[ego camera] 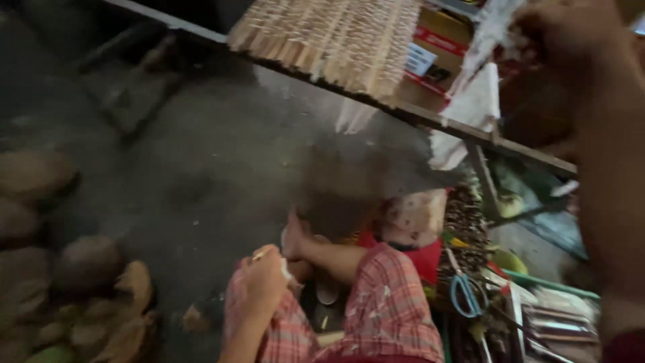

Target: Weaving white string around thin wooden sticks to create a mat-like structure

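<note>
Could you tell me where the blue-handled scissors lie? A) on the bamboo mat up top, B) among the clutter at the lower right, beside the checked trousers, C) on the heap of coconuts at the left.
B: the blue-handled scissors lie in the lower-right clutter, just right of the checked trousers.

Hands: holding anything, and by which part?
Right hand grips a white plastic bag at its bunched top. Left hand rests on the knee with something small and pale, too blurred to identify.

Rough, fibrous brown coconut husks (87, 269) are looking dry & matt beside the dull grey concrete floor (222, 161). Red-and-white checked cloth trousers (383, 309) are looking soft, w/ a pale woven straw mat (329, 40) showing coarse above. Blue plastic-handled scissors (467, 292) are shining slightly glossy, blades metal.
</note>
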